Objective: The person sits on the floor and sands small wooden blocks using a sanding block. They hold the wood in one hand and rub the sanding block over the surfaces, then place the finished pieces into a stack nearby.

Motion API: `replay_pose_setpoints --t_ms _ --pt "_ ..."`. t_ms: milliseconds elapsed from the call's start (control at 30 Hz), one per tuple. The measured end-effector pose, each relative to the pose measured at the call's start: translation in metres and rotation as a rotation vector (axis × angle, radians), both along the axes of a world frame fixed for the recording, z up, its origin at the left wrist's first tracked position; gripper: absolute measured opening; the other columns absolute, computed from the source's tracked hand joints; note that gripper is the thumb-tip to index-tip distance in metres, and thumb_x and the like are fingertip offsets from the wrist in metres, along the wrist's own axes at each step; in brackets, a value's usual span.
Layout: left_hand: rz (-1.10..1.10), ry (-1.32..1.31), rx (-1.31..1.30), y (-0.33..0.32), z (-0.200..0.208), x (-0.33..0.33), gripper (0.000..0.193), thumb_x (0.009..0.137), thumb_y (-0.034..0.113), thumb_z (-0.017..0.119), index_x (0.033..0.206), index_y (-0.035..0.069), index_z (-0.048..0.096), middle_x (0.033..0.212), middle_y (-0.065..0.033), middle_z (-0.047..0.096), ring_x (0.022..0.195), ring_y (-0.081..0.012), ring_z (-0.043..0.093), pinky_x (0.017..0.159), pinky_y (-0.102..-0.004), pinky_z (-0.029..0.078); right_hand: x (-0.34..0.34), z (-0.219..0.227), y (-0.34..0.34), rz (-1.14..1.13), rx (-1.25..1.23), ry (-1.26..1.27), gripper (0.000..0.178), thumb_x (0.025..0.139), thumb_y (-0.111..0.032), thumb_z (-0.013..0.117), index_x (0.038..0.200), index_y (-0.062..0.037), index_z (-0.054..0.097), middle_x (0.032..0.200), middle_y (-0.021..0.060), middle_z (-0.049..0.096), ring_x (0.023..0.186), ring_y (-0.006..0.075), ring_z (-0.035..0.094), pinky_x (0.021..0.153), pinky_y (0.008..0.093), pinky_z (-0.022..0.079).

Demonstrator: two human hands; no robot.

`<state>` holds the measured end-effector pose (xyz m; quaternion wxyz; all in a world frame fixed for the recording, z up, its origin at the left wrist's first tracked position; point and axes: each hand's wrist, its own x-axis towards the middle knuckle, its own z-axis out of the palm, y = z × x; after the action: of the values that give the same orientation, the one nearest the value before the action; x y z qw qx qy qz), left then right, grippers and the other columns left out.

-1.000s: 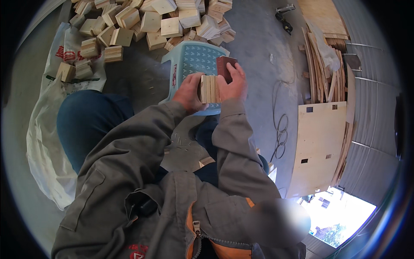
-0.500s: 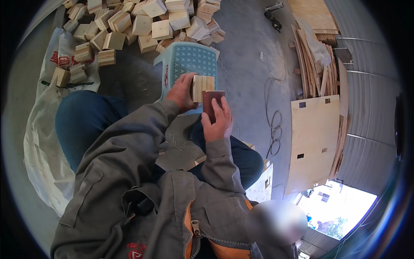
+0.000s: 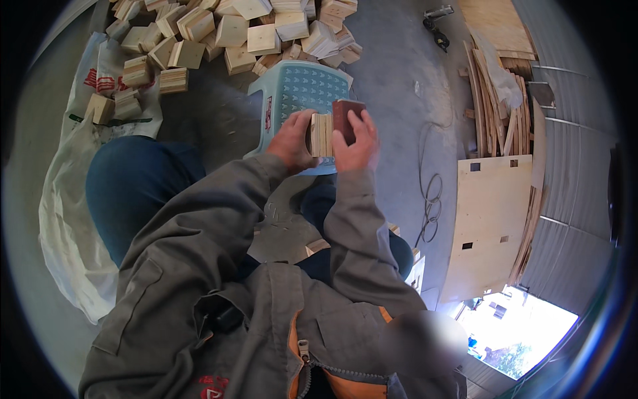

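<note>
My left hand (image 3: 294,142) grips a plywood block (image 3: 323,135) from its left side, with the layered edges facing up. My right hand (image 3: 357,141) is closed round a reddish-brown sanding block (image 3: 347,117), which lies against the right side of the plywood block. Both are held above the near part of a light blue plastic stool (image 3: 309,86). My right palm hides part of the sanding block.
Beyond the stool, several plywood blocks (image 3: 264,40) lie in a heap. On the left is a white woven sack (image 3: 63,219). To the right are a coiled cable (image 3: 432,209), a plywood sheet (image 3: 488,219) and stacked wood strips (image 3: 488,100) by a corrugated wall.
My right hand has pushed the sanding block away from me along the right side of the plywood block. The whole view has shifted slightly.
</note>
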<state>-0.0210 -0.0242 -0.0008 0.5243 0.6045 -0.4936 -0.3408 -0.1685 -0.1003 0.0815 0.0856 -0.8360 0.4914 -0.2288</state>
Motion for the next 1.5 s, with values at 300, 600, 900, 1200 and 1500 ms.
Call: replay_pose_setpoints --t_ms 300,600,900,1200,1500 --pt "-0.003 -0.036 -0.003 0.002 0.004 -0.001 0.102 0.064 0.016 0.096 0.151 0.015 0.043 0.148 -0.0174 0.049 0.14 -0.0421 0.051 0.116 -0.0468 0.048 0.025 -0.003 -0.057 -0.075 0.052 0.084 0.058 0.083 -0.025 0.078 0.14 -0.0144 0.072 0.155 0.0155 0.059 0.133 0.0369 0.061 0.115 0.0475 0.048" --pt "-0.001 -0.054 -0.039 -0.002 0.0 0.0 0.098 0.066 0.016 0.095 0.149 0.01 0.044 0.144 -0.0204 0.053 0.136 -0.0426 0.054 0.114 -0.0462 0.05 -0.036 0.004 0.078 0.044 -0.024 0.01 0.062 0.082 -0.02 0.084 0.142 -0.0129 0.07 0.158 0.0168 0.053 0.137 0.037 0.057 0.112 0.0511 0.044" --pt "0.006 -0.044 -0.052 -0.004 -0.002 -0.002 0.095 0.069 0.025 0.095 0.149 0.01 0.046 0.144 -0.0221 0.054 0.135 -0.0439 0.056 0.113 -0.0468 0.05 -0.043 0.007 0.102 0.067 -0.008 -0.019 0.065 0.078 -0.015 0.085 0.141 -0.0161 0.07 0.158 0.0154 0.053 0.131 0.0377 0.059 0.11 0.0514 0.046" --pt "0.007 -0.025 -0.039 -0.003 -0.005 -0.002 0.1 0.067 0.02 0.095 0.151 0.009 0.042 0.146 -0.0216 0.052 0.137 -0.0437 0.053 0.115 -0.048 0.048 0.03 0.006 -0.009 -0.003 0.039 -0.01 0.054 0.079 -0.019 0.083 0.133 -0.0119 0.075 0.15 0.0175 0.061 0.134 0.0375 0.061 0.113 0.0469 0.05" --pt "-0.005 -0.053 -0.016 0.0 -0.004 -0.002 0.103 0.065 0.021 0.097 0.152 0.012 0.042 0.148 -0.0191 0.051 0.139 -0.0425 0.053 0.115 -0.0469 0.049 0.026 -0.006 -0.02 0.014 -0.036 0.05 0.056 0.081 -0.026 0.082 0.136 -0.0194 0.074 0.154 0.0102 0.06 0.126 0.0371 0.063 0.11 0.0491 0.05"
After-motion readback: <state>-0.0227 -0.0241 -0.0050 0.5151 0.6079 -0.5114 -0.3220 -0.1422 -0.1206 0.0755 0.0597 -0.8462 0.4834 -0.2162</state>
